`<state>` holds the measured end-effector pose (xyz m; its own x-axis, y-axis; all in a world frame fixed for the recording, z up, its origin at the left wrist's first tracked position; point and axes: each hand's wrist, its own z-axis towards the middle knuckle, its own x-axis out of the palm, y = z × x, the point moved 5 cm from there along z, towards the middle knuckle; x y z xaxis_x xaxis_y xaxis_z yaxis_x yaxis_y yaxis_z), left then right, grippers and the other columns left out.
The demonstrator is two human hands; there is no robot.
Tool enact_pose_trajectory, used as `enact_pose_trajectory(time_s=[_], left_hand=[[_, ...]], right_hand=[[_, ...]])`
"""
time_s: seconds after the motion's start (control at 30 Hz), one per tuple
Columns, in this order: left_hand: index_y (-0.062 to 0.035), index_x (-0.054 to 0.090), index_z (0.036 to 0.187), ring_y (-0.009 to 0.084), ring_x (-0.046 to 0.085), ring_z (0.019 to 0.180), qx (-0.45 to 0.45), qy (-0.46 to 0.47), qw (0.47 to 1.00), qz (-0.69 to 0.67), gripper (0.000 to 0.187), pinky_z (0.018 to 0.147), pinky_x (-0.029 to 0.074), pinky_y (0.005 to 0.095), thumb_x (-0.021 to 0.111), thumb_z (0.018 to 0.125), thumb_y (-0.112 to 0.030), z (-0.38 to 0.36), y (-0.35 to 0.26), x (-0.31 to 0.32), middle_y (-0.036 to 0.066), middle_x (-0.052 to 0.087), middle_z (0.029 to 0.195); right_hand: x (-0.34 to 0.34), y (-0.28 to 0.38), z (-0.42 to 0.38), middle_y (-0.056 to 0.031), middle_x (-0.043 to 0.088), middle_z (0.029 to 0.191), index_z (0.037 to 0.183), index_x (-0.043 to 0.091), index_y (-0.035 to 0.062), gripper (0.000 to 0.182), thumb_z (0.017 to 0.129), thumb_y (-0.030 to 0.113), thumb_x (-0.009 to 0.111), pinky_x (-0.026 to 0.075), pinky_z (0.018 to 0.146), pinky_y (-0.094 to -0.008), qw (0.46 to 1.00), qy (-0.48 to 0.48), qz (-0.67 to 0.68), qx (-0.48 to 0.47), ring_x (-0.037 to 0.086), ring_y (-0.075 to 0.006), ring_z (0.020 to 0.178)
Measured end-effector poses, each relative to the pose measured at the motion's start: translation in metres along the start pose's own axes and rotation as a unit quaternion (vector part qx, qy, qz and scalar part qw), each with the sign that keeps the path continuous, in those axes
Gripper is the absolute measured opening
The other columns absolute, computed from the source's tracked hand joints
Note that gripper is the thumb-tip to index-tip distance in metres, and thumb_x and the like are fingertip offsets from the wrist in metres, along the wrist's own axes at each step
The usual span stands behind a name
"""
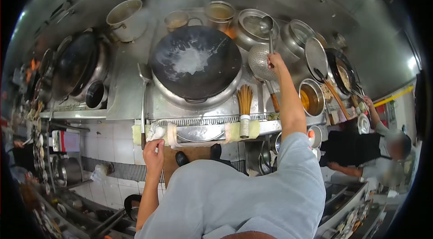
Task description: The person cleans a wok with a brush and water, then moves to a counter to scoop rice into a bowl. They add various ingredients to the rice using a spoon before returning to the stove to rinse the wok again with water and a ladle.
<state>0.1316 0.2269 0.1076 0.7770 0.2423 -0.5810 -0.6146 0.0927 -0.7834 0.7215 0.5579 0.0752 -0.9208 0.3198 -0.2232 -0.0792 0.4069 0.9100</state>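
My right hand (pixel 274 61) is wrapped round the handle of a ladle (pixel 266 24), whose bowl is over a pot of water (pixel 254 23) at the back. Below that hand rests a perforated strainer (pixel 260 62) with a wooden handle. In front of me sits a large black wok (pixel 196 61) with a whitish, steaming patch of liquid in its middle. My left hand (pixel 153 153), fingers closed, is at the lower edge of a crumpled white cloth (pixel 156 131) by the stove's front rail. Beside it stands the handle of a long spatula (pixel 144 74).
A bamboo brush (pixel 244 108) lies at the front edge, right of the wok. Pots (pixel 125 18) line the back, and another wok (pixel 76 64) stands left. At right are a pot of orange liquid (pixel 311 98) and a co-worker (pixel 383 149) holding a pan.
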Motion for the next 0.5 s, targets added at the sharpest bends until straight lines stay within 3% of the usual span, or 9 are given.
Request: enact_pose_trajectory(time_s=[0.03,0.07,0.17,0.23,0.33,0.43,0.5], left_hand=[[0.0006,0.069,0.095,0.0325,0.063,0.08,0.025,0.002,1.0,0.013,0.009,0.075,0.05,0.0393,0.066,0.088,-0.005,0.002,-0.01,0.002,0.016,0.068,0.09],[0.0002,0.069,0.096,0.0326,0.063,0.081,0.048,0.003,0.998,0.029,0.01,0.076,0.05,0.0393,0.067,0.088,-0.005,0.001,-0.019,0.003,0.016,0.068,0.091],[-0.0012,0.07,0.101,0.0335,0.063,0.096,0.104,0.019,0.993,0.044,0.016,0.085,0.05,0.0406,0.068,0.086,-0.007,0.019,-0.061,0.023,0.016,0.067,0.102],[-0.003,0.068,0.11,0.0346,0.06,0.108,0.14,0.041,0.988,0.041,0.025,0.094,0.048,0.0406,0.069,0.086,-0.009,0.034,-0.089,0.041,0.015,0.064,0.117],[-0.0051,0.058,0.131,0.0346,0.05,0.125,0.234,0.084,0.965,0.082,0.048,0.104,0.041,0.0448,0.07,0.086,-0.017,0.064,-0.104,0.079,0.015,0.053,0.138],[-0.0038,0.046,0.141,0.0347,0.043,0.131,0.27,0.107,0.929,0.231,0.064,0.103,0.04,0.0489,0.07,0.086,-0.025,0.081,-0.087,0.13,0.015,0.047,0.144],[-0.0029,0.04,0.145,0.035,0.04,0.134,0.257,0.136,0.928,0.232,0.072,0.103,0.041,0.0498,0.071,0.085,-0.029,0.077,-0.075,0.145,0.015,0.045,0.144]], right_hand=[[0.005,-0.006,0.024,-0.0008,0.048,0.06,0.087,0.051,0.0047,0.012,0.094,0.012,0.057,0.035,0.037,-0.029,0.999,0.01,-0.045,0.004,0.045,-0.0101,0.046],[0.003,-0.018,0.053,-0.0008,0.047,0.058,0.079,0.051,0.0059,0.02,0.096,0.014,0.055,0.034,0.038,-0.0281,0.999,0.034,-0.001,0.022,0.044,-0.0102,0.045],[0.014,-0.008,0.057,0.0003,0.046,0.061,0.088,0.05,0.0047,0.013,0.099,0.013,0.049,0.032,0.039,-0.0258,0.955,0.139,0.238,0.107,0.043,-0.0088,0.045],[0.021,-0.006,0.051,0.001,0.045,0.063,0.094,0.049,0.0032,0.01,0.1,0.011,0.046,0.031,0.039,-0.0249,0.882,0.218,0.402,0.114,0.043,-0.0078,0.045],[0.026,0.015,0.002,0.0011,0.045,0.067,0.103,0.046,-0.0017,0.012,0.1,0.009,0.043,0.031,0.039,-0.0238,0.784,0.295,0.531,0.126,0.043,-0.0062,0.045],[0.022,0.058,-0.076,0.0002,0.046,0.069,0.105,0.046,-0.0053,0.016,0.1,0.01,0.044,0.031,0.037,-0.0236,0.751,0.315,0.565,0.135,0.043,-0.0052,0.045],[0.021,0.079,-0.127,-0.0005,0.048,0.072,0.108,0.048,-0.009,0.022,0.1,0.011,0.045,0.031,0.036,-0.0236,0.742,0.332,0.562,0.151,0.043,-0.0043,0.045]])
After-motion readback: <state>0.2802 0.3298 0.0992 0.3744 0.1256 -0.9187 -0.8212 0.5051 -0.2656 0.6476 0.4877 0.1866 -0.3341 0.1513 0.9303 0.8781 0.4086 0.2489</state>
